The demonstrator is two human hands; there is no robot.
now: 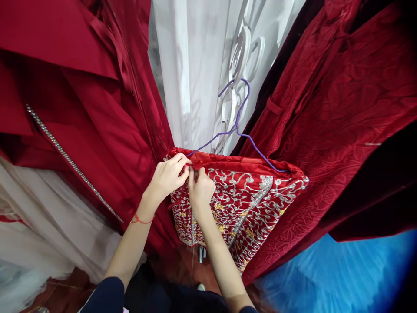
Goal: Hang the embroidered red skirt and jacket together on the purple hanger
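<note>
A dark red gown point(107, 113) fills the space from nine to eleven o'clock, and a patterned red dress point(332, 104) crowds in from one to three, so the person works in the gap between the two. At twelve o'clock hangs a white curtain point(202, 52), with a white stand of looped shapes point(241, 54) at its right. A blue dress point(342, 274) spreads at four o'clock, a pale dress point(74, 237) at eight. In the centre, reaching toward four o'clock, is a red skirt point(247, 204) with silver and gold embroidery, its waist edge uppermost and partly covered by the hands. A purple hanger point(239, 115) rises from that waist toward twelve o'clock, the ends of its arms tucked inside. The left hand point(167, 176) and right hand point(202, 189) meet at the skirt's upper edge, at its ten o'clock corner. Both are closed, fingers and thumbs pinching red cloth there; the curled fingers hide exactly how much. A thin red bracelet point(142, 221) circles the left wrist.
</note>
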